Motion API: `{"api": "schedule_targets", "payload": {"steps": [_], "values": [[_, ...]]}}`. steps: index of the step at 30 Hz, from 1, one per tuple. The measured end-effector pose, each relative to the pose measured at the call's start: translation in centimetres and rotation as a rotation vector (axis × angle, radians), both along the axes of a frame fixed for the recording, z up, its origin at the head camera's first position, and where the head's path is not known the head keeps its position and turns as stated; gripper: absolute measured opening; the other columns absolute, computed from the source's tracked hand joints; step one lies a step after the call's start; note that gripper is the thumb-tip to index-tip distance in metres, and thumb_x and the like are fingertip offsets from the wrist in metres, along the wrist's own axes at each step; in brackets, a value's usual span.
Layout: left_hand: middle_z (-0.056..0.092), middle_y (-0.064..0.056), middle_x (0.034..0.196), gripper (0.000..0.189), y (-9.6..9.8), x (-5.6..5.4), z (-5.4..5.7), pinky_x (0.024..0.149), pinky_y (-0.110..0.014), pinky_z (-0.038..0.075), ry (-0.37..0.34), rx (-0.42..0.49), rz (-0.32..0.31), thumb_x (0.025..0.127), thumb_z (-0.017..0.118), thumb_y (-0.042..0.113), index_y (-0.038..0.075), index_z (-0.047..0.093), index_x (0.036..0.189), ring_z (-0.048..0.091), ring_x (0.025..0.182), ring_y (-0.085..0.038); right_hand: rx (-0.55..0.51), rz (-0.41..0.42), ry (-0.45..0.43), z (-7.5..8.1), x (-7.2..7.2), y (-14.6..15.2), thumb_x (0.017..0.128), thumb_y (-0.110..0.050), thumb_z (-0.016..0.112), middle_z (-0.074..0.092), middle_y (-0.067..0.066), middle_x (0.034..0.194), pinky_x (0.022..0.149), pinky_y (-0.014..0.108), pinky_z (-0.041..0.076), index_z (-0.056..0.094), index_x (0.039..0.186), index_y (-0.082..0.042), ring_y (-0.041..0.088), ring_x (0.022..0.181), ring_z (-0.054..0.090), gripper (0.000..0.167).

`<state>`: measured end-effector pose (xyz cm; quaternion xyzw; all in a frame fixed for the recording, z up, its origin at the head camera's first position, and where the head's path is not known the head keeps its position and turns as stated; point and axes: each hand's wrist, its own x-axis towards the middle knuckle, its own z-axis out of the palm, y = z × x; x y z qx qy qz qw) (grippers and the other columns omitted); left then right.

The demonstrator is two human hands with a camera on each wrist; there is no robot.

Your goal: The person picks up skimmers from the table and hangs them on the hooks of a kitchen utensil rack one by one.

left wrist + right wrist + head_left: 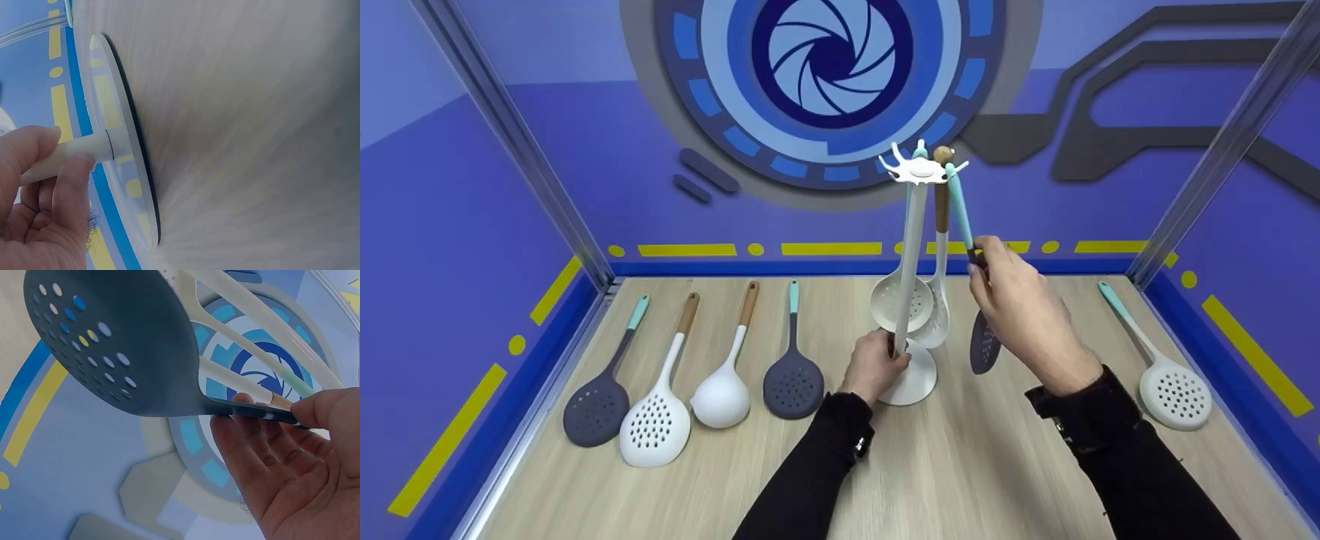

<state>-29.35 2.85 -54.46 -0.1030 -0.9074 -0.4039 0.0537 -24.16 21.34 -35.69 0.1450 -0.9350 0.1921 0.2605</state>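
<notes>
A white utensil stand (913, 255) with a round base and hooked top rises from the table. My left hand (874, 365) grips its pole just above the base (121, 135). My right hand (1024, 307) pinches a dark grey skimmer (112, 343) by the lower handle, between thumb and fingers. This skimmer hangs upright, blade down, its mint handle top (952, 180) at a hook; whether it is hooked on I cannot tell. On the stand also hang a cream skimmer (891, 301) with a mint handle and, behind it, a white slotted utensil (941, 300) with a brown handle.
On the table's left lie a dark skimmer (596, 411), a white slotted turner (655, 431), a white ladle (721, 397) and another dark skimmer (793, 386). A cream skimmer (1176, 395) lies at the right. Blue printed walls (825, 217) enclose the table (945, 480).
</notes>
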Motion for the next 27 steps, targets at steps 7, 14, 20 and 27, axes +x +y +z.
{"api": "schedule_targets", "payload": {"steps": [7, 14, 20, 27], "values": [[0.063, 0.003, 0.077, 0.017, -0.06, 0.04, 0.03, 0.062, -0.024, 0.047, 0.008, 0.002, 0.002, 0.077, 0.074, 0.019, 0.014, 0.063, 0.089, 0.054, 0.069, -0.008, -0.008, 0.014, 0.002, -0.31, -0.13, -0.17, 0.098, -0.029, 0.042, 0.056, 0.001, 0.095, 0.056, 0.031, 0.048, 0.045, 0.125, -0.013, 0.015, 0.073, 0.057, 0.032], [0.063, 0.003, 0.077, 0.017, -0.08, 0.05, 0.03, 0.063, -0.024, 0.047, 0.007, 0.016, 0.002, 0.076, 0.074, 0.018, 0.014, 0.063, 0.089, 0.055, 0.069, -0.009, -0.041, 0.036, 0.011, -0.62, -0.24, -0.35, 0.097, -0.028, 0.043, 0.057, 0.002, 0.099, 0.063, 0.035, 0.051, 0.045, 0.126, -0.012, 0.016, 0.081, 0.06, 0.032], [0.064, 0.003, 0.079, 0.017, 0.0, 0.0, -0.07, 0.064, -0.025, 0.048, 0.006, 0.017, 0.005, 0.077, 0.074, 0.019, 0.014, 0.063, 0.09, 0.056, 0.07, -0.009, -0.047, 0.046, 0.012, -0.8, -0.22, -0.41, 0.097, -0.027, 0.044, 0.057, 0.003, 0.099, 0.063, 0.034, 0.051, 0.044, 0.128, -0.01, 0.016, 0.081, 0.059, 0.035], [0.063, 0.004, 0.08, 0.017, 0.02, -0.04, -0.02, 0.065, -0.024, 0.047, -0.017, 0.0, 0.009, 0.078, 0.073, 0.019, 0.015, 0.063, 0.091, 0.056, 0.071, -0.007, -0.061, 0.043, 0.001, -0.99, -0.32, -0.59, 0.097, -0.029, 0.043, 0.057, 0.004, 0.1, 0.064, 0.034, 0.052, 0.044, 0.129, -0.011, 0.016, 0.083, 0.06, 0.036]]}}
